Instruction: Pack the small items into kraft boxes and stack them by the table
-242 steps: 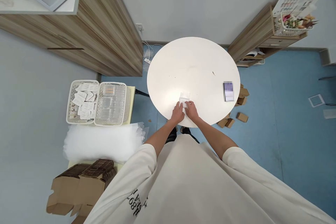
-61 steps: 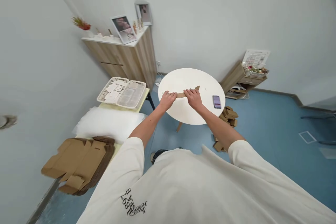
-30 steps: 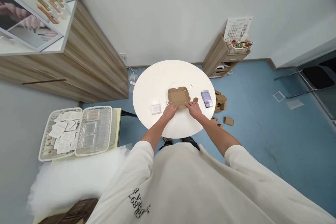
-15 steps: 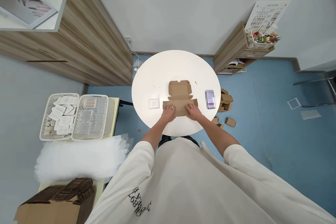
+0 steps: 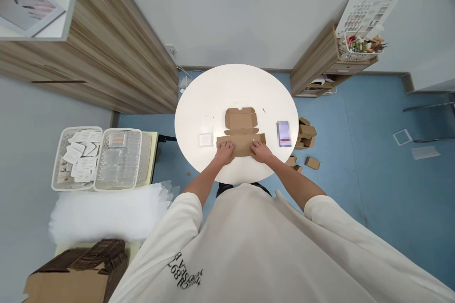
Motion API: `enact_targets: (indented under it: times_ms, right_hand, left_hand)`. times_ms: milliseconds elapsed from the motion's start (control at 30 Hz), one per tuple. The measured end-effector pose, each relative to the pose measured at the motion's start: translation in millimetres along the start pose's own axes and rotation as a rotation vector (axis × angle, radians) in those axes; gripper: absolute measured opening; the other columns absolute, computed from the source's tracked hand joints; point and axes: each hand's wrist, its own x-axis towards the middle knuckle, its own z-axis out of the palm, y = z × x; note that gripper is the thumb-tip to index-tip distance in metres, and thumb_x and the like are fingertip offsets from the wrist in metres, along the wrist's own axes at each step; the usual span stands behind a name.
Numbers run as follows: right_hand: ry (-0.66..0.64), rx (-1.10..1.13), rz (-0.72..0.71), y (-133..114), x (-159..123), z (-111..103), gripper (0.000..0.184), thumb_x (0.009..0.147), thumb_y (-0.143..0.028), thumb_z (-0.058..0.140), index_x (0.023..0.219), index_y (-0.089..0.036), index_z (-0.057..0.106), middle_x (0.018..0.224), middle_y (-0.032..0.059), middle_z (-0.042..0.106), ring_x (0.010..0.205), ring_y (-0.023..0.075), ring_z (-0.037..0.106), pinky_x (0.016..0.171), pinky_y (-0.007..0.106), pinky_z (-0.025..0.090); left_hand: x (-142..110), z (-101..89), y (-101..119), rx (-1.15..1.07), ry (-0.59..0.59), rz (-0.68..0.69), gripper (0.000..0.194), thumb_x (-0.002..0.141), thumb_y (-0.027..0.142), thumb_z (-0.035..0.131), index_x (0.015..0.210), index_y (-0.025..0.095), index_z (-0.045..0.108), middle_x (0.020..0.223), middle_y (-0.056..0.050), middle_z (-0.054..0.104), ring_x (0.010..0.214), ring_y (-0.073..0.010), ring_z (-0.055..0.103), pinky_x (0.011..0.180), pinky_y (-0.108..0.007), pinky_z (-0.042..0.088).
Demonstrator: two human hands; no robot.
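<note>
A brown cardboard box blank (image 5: pixel 241 118) lies unfolded on the round white table (image 5: pixel 199 99), its tabbed lid panel pointing away from me. Across its near panel rest both hands. My left hand (image 5: pixel 224 153) presses on the left part, fingers stretched forward over the cardboard. On the right part lies my right hand (image 5: pixel 261 151), its fingers also extended and flat. To the left of the blank is a small clear square case (image 5: pixel 205 139). A purple packet or phone-like item (image 5: pixel 284 134), blurred out, lies on the right side of the table.
Small folded cardboard boxes (image 5: pixel 306 133) lie heaped on the floor right of the table. On a side table at left stand plastic baskets (image 5: pixel 119 158), a stack of white translucent sheets (image 5: pixel 106 213) and a pile of flat cardboard (image 5: pixel 67 284). A wooden cabinet (image 5: pixel 135 47) rises behind.
The view has shifted slightly. Both hands stay on the near panel, and the box blank keeps its unfolded shape.
</note>
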Motion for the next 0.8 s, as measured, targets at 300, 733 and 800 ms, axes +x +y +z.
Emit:
enact_targets:
  times_ms: [300, 733, 800]
  right_hand:
    - [0.006, 0.021, 0.014, 1.0, 3.5, -10.2, 0.038, 0.103, -0.034, 0.04, 0.127, -0.017, 0.065, 0.143, 0.0166, 0.052, 0.124, 0.0308, 0.052, 0.098, 0.042, 0.043]
    - [0.307, 0.266, 0.321, 21.9, 34.9, -48.6, 0.03, 0.102, -0.034, 0.04, 0.114, -0.018, 0.063, 0.118, 0.0143, 0.065, 0.109, 0.0277, 0.057, 0.092, 0.038, 0.041]
    - [0.4, 0.341, 0.435, 30.9, 51.8, -60.9, 0.024, 0.099, -0.033, 0.044, 0.111, -0.019, 0.059, 0.118, 0.0136, 0.064, 0.106, 0.0279, 0.057, 0.088, 0.038, 0.042]
  left_hand:
    - [5.5, -5.0, 2.5, -0.023, 0.016, -0.042, 0.039, 0.097, 0.034, 0.05, 0.133, 0.022, 0.052, 0.147, -0.015, 0.045, 0.135, -0.0323, 0.043, 0.114, -0.051, 0.027]
    - [35.9, -14.2, 36.6, 0.026, -0.051, 0.026, 0.022, 0.098, 0.023, 0.05, 0.115, 0.015, 0.063, 0.119, -0.014, 0.064, 0.105, -0.0263, 0.065, 0.092, -0.039, 0.048]
    - [36.6, -13.7, 36.8, 0.011, -0.056, 0.014, 0.023, 0.097, 0.022, 0.051, 0.116, 0.014, 0.063, 0.12, -0.015, 0.063, 0.104, -0.0268, 0.065, 0.09, -0.039, 0.049]
